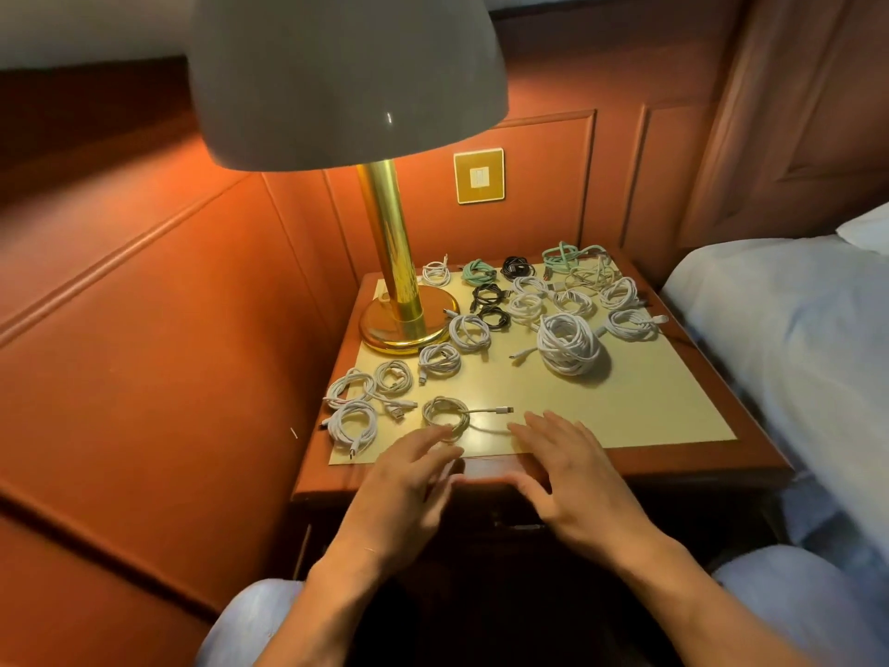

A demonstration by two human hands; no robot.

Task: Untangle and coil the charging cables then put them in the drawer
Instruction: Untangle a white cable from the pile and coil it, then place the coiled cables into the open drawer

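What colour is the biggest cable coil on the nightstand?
The biggest coil is white; head view.

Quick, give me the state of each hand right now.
Left hand: open, fingers spread, holding nothing.
Right hand: open, fingers spread, holding nothing.

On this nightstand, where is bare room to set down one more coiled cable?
The widest bare patch is the front right of the mat, between the big white coil, the right hand and the mat's right edge. Behind that coil and at the front left, small coils crowd together.
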